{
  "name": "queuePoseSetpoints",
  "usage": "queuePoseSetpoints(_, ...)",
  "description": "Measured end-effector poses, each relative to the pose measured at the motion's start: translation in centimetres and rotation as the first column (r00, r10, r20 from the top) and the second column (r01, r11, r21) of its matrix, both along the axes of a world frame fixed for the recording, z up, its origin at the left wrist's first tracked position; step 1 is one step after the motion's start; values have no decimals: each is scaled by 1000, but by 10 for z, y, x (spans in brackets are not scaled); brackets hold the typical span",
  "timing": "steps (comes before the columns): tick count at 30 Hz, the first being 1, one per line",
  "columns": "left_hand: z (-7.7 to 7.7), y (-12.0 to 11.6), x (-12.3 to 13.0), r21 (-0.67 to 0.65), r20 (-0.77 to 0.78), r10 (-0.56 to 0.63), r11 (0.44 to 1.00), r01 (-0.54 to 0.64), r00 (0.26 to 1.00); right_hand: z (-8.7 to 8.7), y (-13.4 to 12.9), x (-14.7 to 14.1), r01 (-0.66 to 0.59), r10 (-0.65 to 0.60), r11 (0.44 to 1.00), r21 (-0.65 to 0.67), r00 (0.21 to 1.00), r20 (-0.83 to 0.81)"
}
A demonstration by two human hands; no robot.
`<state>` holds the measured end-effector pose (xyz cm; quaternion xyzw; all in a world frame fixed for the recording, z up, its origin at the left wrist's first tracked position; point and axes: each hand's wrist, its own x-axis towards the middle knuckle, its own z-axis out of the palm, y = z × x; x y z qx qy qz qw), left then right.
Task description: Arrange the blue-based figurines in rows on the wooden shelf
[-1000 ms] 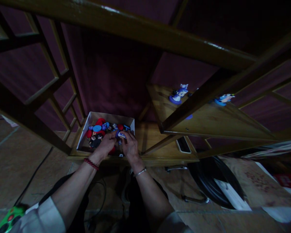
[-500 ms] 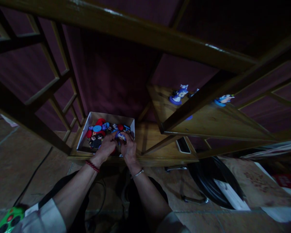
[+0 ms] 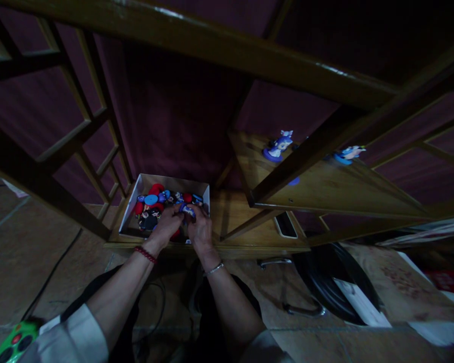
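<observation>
A white-edged cardboard box (image 3: 127,214) on the low wooden shelf holds several small figurines in red, blue, black and purple. Over its front right part, a purple-and-white figurine (image 3: 189,212) is between my two hands. My right hand (image 3: 200,229) has its fingers closed round the figurine's right side. From the left, my left hand (image 3: 167,224) touches the figurine's purple base with its fingers drawn together. The fingertips are dim and partly hidden, as is the underside of the figurine.
On the raised shelf (image 3: 325,189) at the right stand a purple figurine (image 3: 278,146) and a blue one (image 3: 349,154), behind a slanting wooden post. A phone-like black object (image 3: 286,225) lies on the lower shelf. Wooden lattice frames both sides. A black round seat (image 3: 333,282) is lower right.
Both hands remain at the figurine over the box. My left fingers have shifted slightly against its base, and the view has moved a little.
</observation>
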<state>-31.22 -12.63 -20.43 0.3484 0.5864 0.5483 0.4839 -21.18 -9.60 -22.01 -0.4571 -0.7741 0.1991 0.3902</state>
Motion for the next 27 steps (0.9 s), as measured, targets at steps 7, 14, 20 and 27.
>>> queuePoseSetpoints(7, -1, 5, -1, -66, 144, 90, 994, -82, 985, -3, 6, 3, -51, 50, 997, -50, 999, -23)
queuePoseSetpoints(14, -3, 5, -7, -67, 292, 118, 993, -102, 949, -2, 5, 3, -97, 96, 992, -81, 995, -14)
queuePoseSetpoints(20, -7, 3, -9, -103, 289, 135, 989, -109, 948, 0, 4, 1, -92, 96, 994, -50, 993, 71)
queuePoseSetpoints(27, -8, -3, -4, -126, 182, 202, 975, -180, 962, -1, -1, -3, -34, 37, 999, -24, 993, 116)
